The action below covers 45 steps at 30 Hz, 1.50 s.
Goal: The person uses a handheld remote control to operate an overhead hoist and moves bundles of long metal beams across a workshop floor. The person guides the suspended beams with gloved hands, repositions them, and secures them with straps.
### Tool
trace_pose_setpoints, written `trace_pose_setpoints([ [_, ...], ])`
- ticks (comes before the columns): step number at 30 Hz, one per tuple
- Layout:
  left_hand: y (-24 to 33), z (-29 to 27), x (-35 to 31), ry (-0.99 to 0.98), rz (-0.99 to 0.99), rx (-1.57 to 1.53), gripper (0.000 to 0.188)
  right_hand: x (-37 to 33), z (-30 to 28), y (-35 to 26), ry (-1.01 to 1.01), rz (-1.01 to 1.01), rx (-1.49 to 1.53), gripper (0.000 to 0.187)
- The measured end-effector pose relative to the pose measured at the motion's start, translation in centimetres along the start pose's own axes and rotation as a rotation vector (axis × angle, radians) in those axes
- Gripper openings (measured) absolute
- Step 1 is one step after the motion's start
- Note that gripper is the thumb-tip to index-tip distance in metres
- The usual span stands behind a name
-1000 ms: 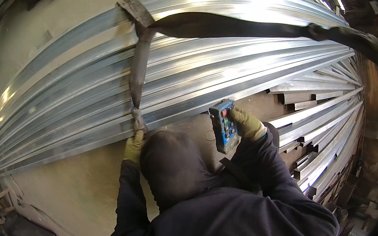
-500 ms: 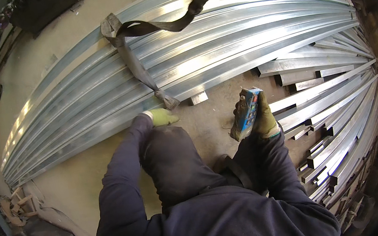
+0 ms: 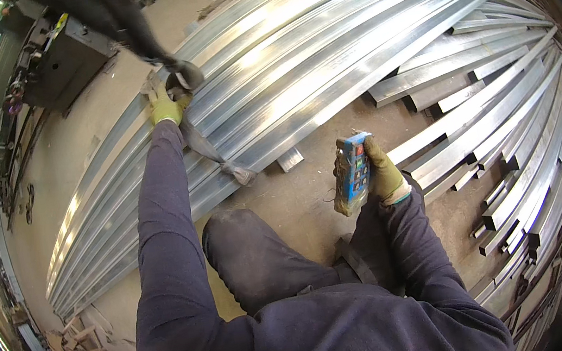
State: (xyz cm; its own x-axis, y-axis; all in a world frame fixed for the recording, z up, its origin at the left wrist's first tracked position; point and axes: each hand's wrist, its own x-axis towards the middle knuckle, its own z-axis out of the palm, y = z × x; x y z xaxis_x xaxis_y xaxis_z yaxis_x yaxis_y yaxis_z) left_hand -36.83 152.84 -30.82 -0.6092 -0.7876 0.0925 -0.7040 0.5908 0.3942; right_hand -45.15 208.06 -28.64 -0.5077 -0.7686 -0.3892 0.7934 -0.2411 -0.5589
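Note:
My left hand (image 3: 166, 108), in a yellow-green glove, reaches out to the far side of a bundle of shiny metal profiles (image 3: 295, 67). Its fingers close on a grey lifting strap (image 3: 202, 142) close to where a dark hanging sling (image 3: 135, 35) meets it. From there the strap runs across the top of the bundle to its near edge. In my gloved right hand (image 3: 386, 174) is a worn blue remote control (image 3: 354, 174), held upright with its coloured buttons showing. Part of the left fingers is hidden by the strap.
Many loose metal tubes (image 3: 474, 129) lie fanned out on the right. A short metal block (image 3: 289, 159) sits under the bundle's near edge. A dark metal cabinet (image 3: 68, 65) stands at the far left, and scrap pieces (image 3: 69, 345) lie at the lower left.
My left hand has moved from beside my knee forward to the strap's upper end and taken hold there. The hanging sling now appears further left. The right hand still holds the remote control.

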Motion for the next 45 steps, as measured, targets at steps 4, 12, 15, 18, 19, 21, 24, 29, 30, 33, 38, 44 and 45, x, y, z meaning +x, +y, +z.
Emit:
trace_pose_setpoints([
  [4, 1.0, 2.3, 3.6, 0.061, 0.151, -0.048, 0.057, -1.2, -0.5, -0.4, 0.005, -0.016, 0.01, 0.063],
  [12, 3.8, 1.6, 0.8, -0.087, 0.025, -0.415, 0.031, 0.3, 0.5, 0.0, 0.059, -0.013, 0.021, 0.067],
  [15, 2.6, 1.4, -1.2, -0.132, 0.026, -0.659, 0.018, 1.7, 0.9, 0.4, 0.032, 0.021, 0.014, 0.067],
  [18, 1.9, 1.6, -1.8, -0.104, -0.032, -0.75, 0.025, 2.7, 0.9, 0.7, 0.009, 0.023, -0.022, 0.066],
  [19, 1.9, 1.6, -1.9, -0.076, 0.058, -0.736, 0.03, 2.9, 0.9, 0.8, 0.019, 0.018, -0.038, 0.066],
  [21, 2.2, 1.4, -2.0, -0.018, 0.195, -0.697, 0.043, 3.3, 0.8, 0.9, 0.002, 0.02, -0.014, 0.066],
  [24, 2.9, 0.1, -2.3, -0.067, 0.247, -0.291, 0.065, 3.4, 0.6, 1.1, 0.011, 0.023, 0.012, 0.065],
  [29, 3.7, -1.4, -0.9, -0.047, 0.007, -0.071, 0.087, 3.1, 0.3, 1.0, 0.018, 0.015, 0.014, 0.063],
  [30, 3.6, -1.3, -0.3, 0.008, 0.017, -0.089, 0.087, 3.0, 0.3, 0.9, 0.01, 0.013, 0.016, 0.063],
  [33, 2.9, -0.8, 1.4, 0.006, 0.021, -0.232, 0.088, 2.6, 0.5, 0.6, -0.071, 0.022, 0.058, 0.061],
  [38, 0.9, 0.2, 3.8, -0.083, -0.1, -0.429, 0.077, 1.7, 0.5, -0.3, -0.037, 0.005, -0.017, 0.063],
  [44, 0.5, 1.9, 6.1, 0.033, -0.168, -0.449, 0.08, 1.2, 0.3, -0.8, -0.052, -0.021, 0.028, 0.056],
  [45, 0.6, 2.0, 6.3, 0.038, -0.167, -0.492, 0.079, 1.2, 0.4, -0.9, -0.068, -0.018, 0.037, 0.055],
])
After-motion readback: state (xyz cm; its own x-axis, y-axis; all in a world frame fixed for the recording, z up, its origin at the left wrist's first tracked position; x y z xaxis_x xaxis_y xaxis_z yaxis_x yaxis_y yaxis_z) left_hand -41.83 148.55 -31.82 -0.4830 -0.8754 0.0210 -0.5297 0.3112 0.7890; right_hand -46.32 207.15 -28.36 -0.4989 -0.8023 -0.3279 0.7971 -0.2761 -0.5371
